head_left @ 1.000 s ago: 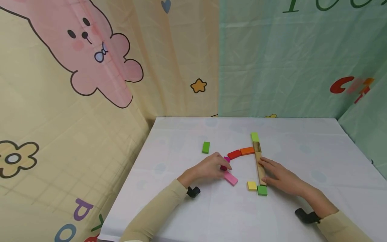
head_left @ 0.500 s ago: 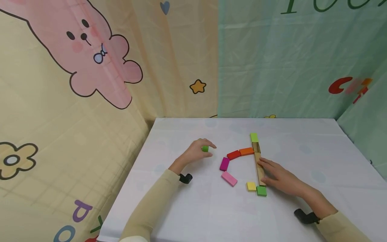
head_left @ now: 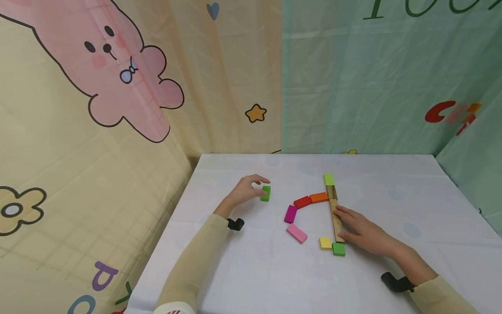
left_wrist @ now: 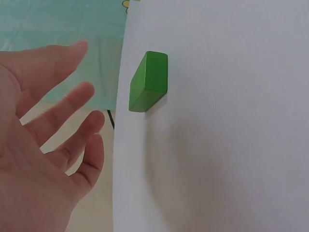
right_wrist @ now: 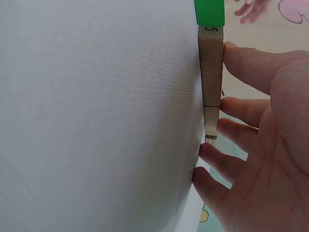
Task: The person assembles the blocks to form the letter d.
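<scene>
My left hand (head_left: 245, 189) hovers beside a lone green block (head_left: 267, 194) at the left of the table. In the left wrist view its fingers (left_wrist: 77, 99) are spread, with a gap between them and the block (left_wrist: 153, 75). My right hand (head_left: 362, 229) rests along a row of plain wooden blocks (head_left: 336, 220), its thumb and fingertips touching their right side. The right wrist view shows those fingers (right_wrist: 246, 111) bent a little against the wood, with a green block (right_wrist: 211, 12) at the row's end.
A curve of orange (head_left: 319, 198), red (head_left: 302, 202), magenta (head_left: 290, 214) and pink (head_left: 296, 233) blocks runs left from the wooden row. Yellow (head_left: 325, 243) and green (head_left: 339, 249) blocks sit at its near end, a light green block (head_left: 328, 179) at its far end.
My left hand has let go of the magenta block and moved up and left to the lone green block, then slightly farther left. My right hand has stayed in place.
</scene>
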`<move>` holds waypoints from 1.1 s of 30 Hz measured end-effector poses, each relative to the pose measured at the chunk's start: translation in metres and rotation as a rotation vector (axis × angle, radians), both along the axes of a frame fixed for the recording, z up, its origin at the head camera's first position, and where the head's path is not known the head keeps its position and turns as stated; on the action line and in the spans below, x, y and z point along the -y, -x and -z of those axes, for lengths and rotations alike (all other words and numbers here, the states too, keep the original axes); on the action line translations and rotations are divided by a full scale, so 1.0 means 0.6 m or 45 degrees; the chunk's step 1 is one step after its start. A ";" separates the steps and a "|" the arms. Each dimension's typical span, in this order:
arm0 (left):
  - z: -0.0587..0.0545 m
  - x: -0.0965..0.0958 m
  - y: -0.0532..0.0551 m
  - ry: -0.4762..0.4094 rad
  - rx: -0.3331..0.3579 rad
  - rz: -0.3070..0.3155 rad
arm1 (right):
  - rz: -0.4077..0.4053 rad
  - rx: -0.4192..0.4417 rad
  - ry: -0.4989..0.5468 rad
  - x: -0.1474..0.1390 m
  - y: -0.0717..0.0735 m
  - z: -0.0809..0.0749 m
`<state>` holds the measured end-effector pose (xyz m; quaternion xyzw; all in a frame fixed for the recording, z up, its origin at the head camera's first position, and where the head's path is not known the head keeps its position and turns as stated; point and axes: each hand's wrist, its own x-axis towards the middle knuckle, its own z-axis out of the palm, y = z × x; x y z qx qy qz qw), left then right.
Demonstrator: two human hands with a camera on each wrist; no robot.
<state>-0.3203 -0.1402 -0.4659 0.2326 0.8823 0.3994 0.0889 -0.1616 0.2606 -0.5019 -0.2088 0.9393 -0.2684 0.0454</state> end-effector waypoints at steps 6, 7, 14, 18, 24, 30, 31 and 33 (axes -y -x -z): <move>0.014 0.004 0.019 -0.016 0.051 0.002 | 0.001 0.002 0.007 -0.002 0.001 0.004; 0.016 0.004 0.022 -0.015 0.057 0.009 | 0.004 0.006 0.006 -0.002 0.001 0.005; 0.029 0.005 0.038 0.056 0.143 0.046 | 0.014 0.025 0.000 0.000 0.000 0.002; 0.034 0.005 0.045 0.138 0.168 0.075 | 0.010 0.019 0.008 0.001 0.000 0.000; 0.045 0.005 0.056 0.191 0.146 0.084 | -0.002 0.014 0.018 0.001 -0.002 0.000; 0.049 0.002 0.058 0.232 0.121 0.072 | -0.003 0.002 0.013 -0.001 -0.002 0.003; 0.048 0.001 0.057 0.233 0.114 0.073 | -0.002 0.000 0.013 -0.001 -0.002 0.003; 0.046 0.000 0.055 0.228 0.108 0.068 | 0.003 0.001 0.017 0.000 -0.002 0.004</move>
